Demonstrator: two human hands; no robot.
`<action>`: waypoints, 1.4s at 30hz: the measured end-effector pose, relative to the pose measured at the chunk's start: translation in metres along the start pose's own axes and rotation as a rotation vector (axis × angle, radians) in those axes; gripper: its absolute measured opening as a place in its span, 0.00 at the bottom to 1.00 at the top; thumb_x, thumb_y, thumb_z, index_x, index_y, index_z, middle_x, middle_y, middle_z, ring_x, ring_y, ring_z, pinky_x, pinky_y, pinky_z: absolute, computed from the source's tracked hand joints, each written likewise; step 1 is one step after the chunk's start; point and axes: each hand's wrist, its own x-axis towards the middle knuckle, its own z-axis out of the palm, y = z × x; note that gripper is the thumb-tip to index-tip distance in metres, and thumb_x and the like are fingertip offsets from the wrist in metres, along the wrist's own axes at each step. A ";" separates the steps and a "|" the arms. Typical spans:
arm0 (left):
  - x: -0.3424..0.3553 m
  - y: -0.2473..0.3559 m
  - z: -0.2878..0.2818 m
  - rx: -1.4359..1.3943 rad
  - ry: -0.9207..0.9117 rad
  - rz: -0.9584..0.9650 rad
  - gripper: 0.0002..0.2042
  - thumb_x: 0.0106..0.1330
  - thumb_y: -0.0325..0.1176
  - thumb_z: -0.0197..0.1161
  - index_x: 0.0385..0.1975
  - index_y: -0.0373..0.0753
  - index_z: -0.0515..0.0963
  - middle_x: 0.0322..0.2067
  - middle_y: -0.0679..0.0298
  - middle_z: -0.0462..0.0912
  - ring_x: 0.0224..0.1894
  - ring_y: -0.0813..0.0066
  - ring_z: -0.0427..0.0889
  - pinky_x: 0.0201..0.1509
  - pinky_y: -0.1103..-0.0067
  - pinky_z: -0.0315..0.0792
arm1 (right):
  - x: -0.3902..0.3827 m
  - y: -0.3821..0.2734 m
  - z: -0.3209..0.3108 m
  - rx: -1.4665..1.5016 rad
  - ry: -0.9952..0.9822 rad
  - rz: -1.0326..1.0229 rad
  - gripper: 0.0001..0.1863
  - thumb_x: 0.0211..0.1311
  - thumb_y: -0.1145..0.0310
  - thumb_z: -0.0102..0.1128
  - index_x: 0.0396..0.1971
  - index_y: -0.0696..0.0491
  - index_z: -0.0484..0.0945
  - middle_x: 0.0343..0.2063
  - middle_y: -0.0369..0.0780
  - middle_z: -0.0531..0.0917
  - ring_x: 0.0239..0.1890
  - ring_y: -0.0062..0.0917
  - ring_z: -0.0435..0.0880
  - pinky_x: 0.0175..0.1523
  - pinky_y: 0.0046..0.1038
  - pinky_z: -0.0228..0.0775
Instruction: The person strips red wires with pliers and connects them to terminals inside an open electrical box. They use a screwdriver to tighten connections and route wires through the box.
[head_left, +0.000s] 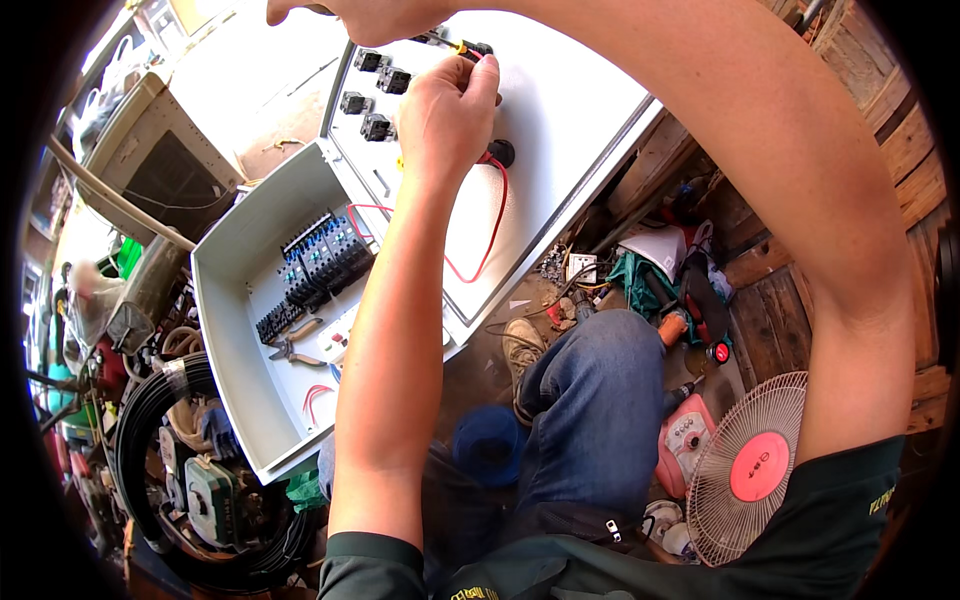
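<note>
My left hand [445, 120] is closed in a pinch at the back of the white cabinet door [560, 110], beside a black round fitting with yellow and red on it [472, 50]. What lies between its fingertips is hidden. A red wire [503, 200] loops down the door from a lower black fitting [500, 152]. My right hand [385, 15] reaches over the top of the door, partly cut off by the upper edge. Its fingers are curled, and a dark bit of something shows beneath them. Several black switch blocks [377, 127] sit on the door, left of my left hand.
The open grey cabinet box [230, 250] holds rows of black contactors [325, 265], pliers [295, 345] and short red wires [315, 400]. A black cable coil [140, 480] lies at left. On the right stand a pink fan [757, 467], a blue bucket [488, 445] and scattered tools.
</note>
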 end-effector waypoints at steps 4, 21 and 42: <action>0.001 -0.002 0.000 -0.005 0.008 0.025 0.18 0.69 0.45 0.62 0.29 0.34 0.83 0.23 0.66 0.85 0.20 0.86 0.71 0.26 0.83 0.67 | 0.005 0.007 0.011 0.059 0.070 -0.048 0.27 0.48 0.84 0.55 0.53 0.58 0.80 0.37 0.53 0.87 0.36 0.40 0.87 0.41 0.34 0.79; -0.001 -0.002 0.000 0.003 0.028 0.008 0.18 0.70 0.44 0.61 0.29 0.33 0.83 0.24 0.66 0.86 0.21 0.86 0.72 0.29 0.83 0.68 | 0.004 0.006 0.004 0.106 0.059 -0.079 0.26 0.48 0.86 0.53 0.51 0.61 0.79 0.35 0.54 0.86 0.36 0.41 0.87 0.42 0.33 0.80; 0.002 -0.001 0.003 0.034 0.054 0.003 0.18 0.69 0.44 0.61 0.29 0.33 0.84 0.24 0.65 0.87 0.23 0.84 0.75 0.31 0.81 0.71 | 0.006 0.014 0.014 0.024 0.139 -0.144 0.25 0.48 0.85 0.53 0.50 0.61 0.81 0.38 0.53 0.86 0.40 0.41 0.87 0.45 0.34 0.80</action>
